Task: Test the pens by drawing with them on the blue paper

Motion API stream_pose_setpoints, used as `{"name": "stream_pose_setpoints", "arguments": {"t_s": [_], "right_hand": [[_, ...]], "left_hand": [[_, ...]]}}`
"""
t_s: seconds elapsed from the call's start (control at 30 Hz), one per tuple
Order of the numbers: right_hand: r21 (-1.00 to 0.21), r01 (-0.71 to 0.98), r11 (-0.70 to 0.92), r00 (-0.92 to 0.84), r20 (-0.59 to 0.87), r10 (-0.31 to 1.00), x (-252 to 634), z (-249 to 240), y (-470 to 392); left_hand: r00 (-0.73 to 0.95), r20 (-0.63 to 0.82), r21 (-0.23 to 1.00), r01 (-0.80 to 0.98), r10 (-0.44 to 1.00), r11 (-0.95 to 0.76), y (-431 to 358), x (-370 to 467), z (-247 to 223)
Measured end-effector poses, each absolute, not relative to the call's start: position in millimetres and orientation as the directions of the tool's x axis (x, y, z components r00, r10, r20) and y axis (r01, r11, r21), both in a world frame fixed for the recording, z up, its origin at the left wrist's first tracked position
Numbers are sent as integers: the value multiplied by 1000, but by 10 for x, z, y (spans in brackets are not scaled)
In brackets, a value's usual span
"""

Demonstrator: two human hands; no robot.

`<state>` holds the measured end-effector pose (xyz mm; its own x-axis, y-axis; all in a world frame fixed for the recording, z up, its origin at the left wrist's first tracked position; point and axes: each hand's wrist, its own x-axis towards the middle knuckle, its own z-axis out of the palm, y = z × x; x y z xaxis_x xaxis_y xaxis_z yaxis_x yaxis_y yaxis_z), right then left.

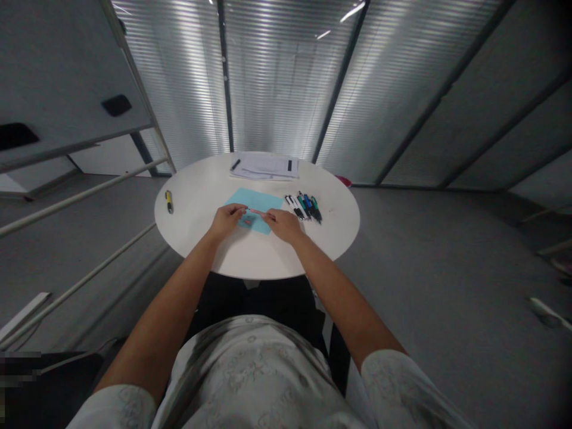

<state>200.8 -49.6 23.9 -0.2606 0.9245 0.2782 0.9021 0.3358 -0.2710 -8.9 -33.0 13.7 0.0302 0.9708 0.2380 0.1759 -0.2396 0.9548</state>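
Note:
Between my two hands is a slim pink pen (257, 211), held level just above a light blue sheet (254, 197). My left hand (227, 220) pinches at its dark end. The other end is wrapped by the fingers of my right hand (285, 224). A small pinkish patch (247, 221) shows on the sheet below the pen, too small to make out. Several pens (308, 206) with white, green, blue and black parts lie side by side just right of the sheet, close to my right hand.
The round white table (192, 179) carries a stack of papers (264, 167) with dark items on it at the far side. A yellow and black utility knife (168, 202) lies near the left edge. Metal rails (84, 195) stand to the left, and blinds (272, 77) hang behind.

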Motion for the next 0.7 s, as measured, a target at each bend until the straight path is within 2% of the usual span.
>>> {"name": "stream_pose_setpoints", "arguments": {"t_s": [0.3, 0.53, 0.7], "right_hand": [[-266, 877, 400, -311, 322, 894, 2006, 244, -490], [-318, 834, 450, -342, 343, 875, 2019, 203, -463], [-362, 812, 458, -342, 340, 876, 2022, 197, -455]], "left_hand": [[55, 234, 964, 117, 971, -239, -270, -99, 54], [132, 249, 959, 102, 960, -263, -352, -78, 120], [103, 223, 971, 59, 969, -230, -354, -79, 150]]}}
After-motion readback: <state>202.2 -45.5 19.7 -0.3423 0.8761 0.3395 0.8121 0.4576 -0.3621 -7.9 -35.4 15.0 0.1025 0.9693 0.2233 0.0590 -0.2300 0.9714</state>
